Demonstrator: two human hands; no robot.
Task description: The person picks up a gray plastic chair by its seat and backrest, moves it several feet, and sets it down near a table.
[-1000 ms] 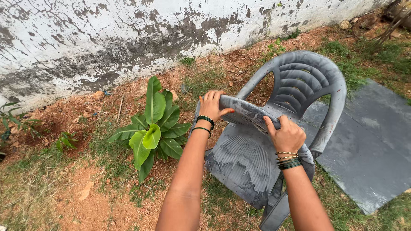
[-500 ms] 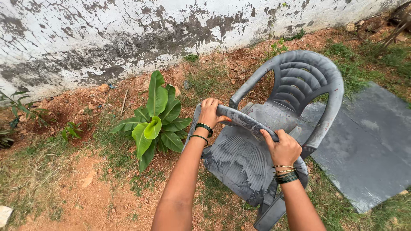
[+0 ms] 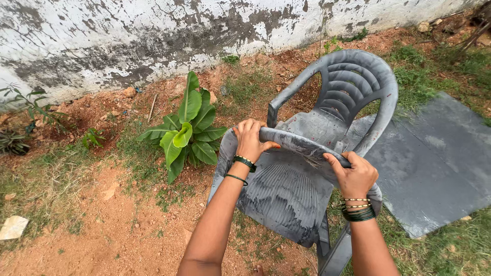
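We look down at our two hands gripping the top rail of a grey plastic chair (image 3: 286, 199), the nearer of two. Our left hand (image 3: 250, 139) is closed over the rail near its left corner; our right hand (image 3: 355, 176) is closed over it further right (both wrists wear bangles). The chair's ribbed back faces us and it appears tilted, standing on bare reddish earth and patchy grass. A second grey chair (image 3: 348, 87) stands just behind it, their seats seemingly nested or touching; we cannot tell which. To the left grows a broad-leaved green plant (image 3: 186, 135), near the chair but apart from it. A stained white wall (image 3: 128, 36) runs along the top, and a dark flat slab (image 3: 434, 158) lies to the right. We judge the chair is being carried or repositioned; the next move calls for a steady two-handed hold and care to clear the plant.
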